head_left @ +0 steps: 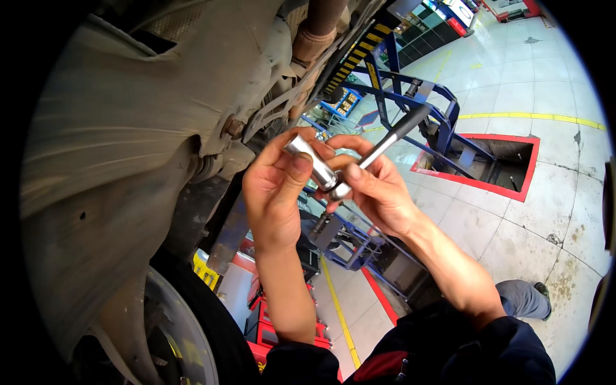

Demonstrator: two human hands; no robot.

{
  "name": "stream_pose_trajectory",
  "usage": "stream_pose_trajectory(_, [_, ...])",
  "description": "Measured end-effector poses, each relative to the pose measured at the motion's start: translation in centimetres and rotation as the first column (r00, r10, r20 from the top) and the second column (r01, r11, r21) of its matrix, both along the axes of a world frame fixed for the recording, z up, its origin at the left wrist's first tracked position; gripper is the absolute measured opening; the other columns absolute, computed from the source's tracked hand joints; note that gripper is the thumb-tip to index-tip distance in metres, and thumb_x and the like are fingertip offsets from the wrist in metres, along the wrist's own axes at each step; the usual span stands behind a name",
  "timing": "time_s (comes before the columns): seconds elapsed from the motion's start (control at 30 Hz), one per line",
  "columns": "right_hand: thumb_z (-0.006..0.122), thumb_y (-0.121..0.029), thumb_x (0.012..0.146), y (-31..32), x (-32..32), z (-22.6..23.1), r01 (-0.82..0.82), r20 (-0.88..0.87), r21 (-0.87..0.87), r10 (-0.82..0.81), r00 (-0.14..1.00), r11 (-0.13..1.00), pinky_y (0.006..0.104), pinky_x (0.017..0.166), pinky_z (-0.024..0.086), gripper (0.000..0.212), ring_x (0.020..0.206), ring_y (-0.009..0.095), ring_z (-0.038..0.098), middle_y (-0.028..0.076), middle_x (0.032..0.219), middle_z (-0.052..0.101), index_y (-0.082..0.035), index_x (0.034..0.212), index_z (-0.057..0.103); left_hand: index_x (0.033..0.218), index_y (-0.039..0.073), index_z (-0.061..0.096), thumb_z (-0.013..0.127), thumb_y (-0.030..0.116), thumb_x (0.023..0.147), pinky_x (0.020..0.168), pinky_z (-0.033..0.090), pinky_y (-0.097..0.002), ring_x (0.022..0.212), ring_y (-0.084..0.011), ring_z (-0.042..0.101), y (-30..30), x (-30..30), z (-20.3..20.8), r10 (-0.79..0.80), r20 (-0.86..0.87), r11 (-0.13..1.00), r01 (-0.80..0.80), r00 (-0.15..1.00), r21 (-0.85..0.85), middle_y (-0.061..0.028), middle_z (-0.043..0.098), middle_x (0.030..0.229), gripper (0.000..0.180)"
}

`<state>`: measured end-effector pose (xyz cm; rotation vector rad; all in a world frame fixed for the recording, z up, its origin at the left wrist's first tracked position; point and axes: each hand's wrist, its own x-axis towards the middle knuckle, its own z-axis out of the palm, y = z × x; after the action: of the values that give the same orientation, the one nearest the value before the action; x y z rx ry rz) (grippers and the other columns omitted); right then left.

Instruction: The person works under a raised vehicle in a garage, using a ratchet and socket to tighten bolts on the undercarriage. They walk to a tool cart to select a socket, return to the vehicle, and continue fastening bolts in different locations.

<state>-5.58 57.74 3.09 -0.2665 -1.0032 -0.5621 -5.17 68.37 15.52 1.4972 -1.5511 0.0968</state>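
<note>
We have the wrench (378,151) in our right hand (383,192), with the thumb on its shiny bar near the round head and the black handle sticking up to the right. Our left hand (269,192) pinches a long metal socket (310,160), just up and left of the wrench's head, and the low end of the socket meets that head. So both grips are full: the left grip is wrapped around the socket, and the right grip is wrapped around the wrench. Left of the wrench is the car's belly (122,122), with a rusty bolt (233,127) poking out. Right of the wrench is a floor hole with a red edge (532,168). If the socket is not pushed on all the way, we think it could slip off and fall, and it might roll toward that hole. Greasy fingers could make us drop the wrench too, and a wide swing might knock its handle on something. Our left fingers are partly hidden behind the socket, and we cannot tell if the join is tight. The wheel (196,311), low and left of the wrench, is cut off by the dark edge. We cannot tell whose grey leg (521,298) is low and right of the wrench.
</note>
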Motion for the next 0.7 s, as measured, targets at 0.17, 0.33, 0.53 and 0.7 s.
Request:
stream_pose_trajectory(0.17, [0.068, -0.008, 0.091, 0.1, -1.6, 3.3, 0.791, -0.207, -0.331, -0.858, 0.471, 0.514, 0.0298, 0.070, 0.054, 0.042, 0.080, 0.018, 0.068, 0.012, 0.102, 0.069, 0.005, 0.126, 0.051, 0.118, -0.009, 0.062, 0.071, 0.016, 0.094, 0.084, 0.048, -0.0239, 0.091, -0.0133, 0.065, -0.8, -0.2, -0.2, 0.277, 0.044, 0.927, -0.255, 0.960, -0.277, -0.0140, 0.072, 0.101, 0.036])
stream_pose_trajectory(0.33, [0.070, -0.010, 0.087, 1.2, -2.4, 6.8, 0.925, -0.143, -0.216, -0.947, 0.287, 0.313, 0.0417, 0.067, 0.053, 0.034, 0.077, 0.041, 0.068, 0.023, 0.084, 0.068, 0.003, 0.116, 0.058, 0.126, -0.006, 0.061, 0.060, 0.027, 0.101, 0.090, 0.046, -0.0270, 0.102, -0.0134, 0.061, -0.7, 0.0, 1.9, 0.230, -0.019, 0.903, -0.221, 0.973, -0.368, -0.0129, 0.068, 0.117, 0.041])
stream_pose_trajectory(0.53, [0.067, -0.012, 0.088, 0.9, -3.1, 7.0, 0.902, -0.079, -0.354, -0.969, 0.233, 0.246, 0.0437, 0.065, 0.052, 0.027, 0.074, 0.041, 0.066, 0.023, 0.081, 0.066, 0.002, 0.110, 0.061, 0.134, -0.005, 0.054, 0.057, 0.037, 0.102, 0.099, 0.043, -0.0350, 0.115, -0.0203, 0.059, 0.5, 1.8, 2.3, -0.024, -0.146, 0.950, -0.023, 0.989, -0.312, -0.0148, 0.062, 0.128, 0.054])
stream_pose_trajectory(0.7, [0.066, -0.013, 0.088, 1.1, -1.8, 7.5, 0.933, -0.046, -0.352, -0.997, 0.060, 0.072, 0.0477, 0.064, 0.050, 0.027, 0.073, 0.042, 0.064, 0.020, 0.082, 0.065, 0.001, 0.109, 0.059, 0.133, -0.009, 0.054, 0.054, 0.028, 0.102, 0.102, 0.044, -0.0363, 0.121, -0.0251, 0.059, 0.8, 1.9, 3.1, -0.114, -0.173, 0.956, 0.061, 0.978, -0.288, -0.0191, 0.062, 0.129, 0.047])
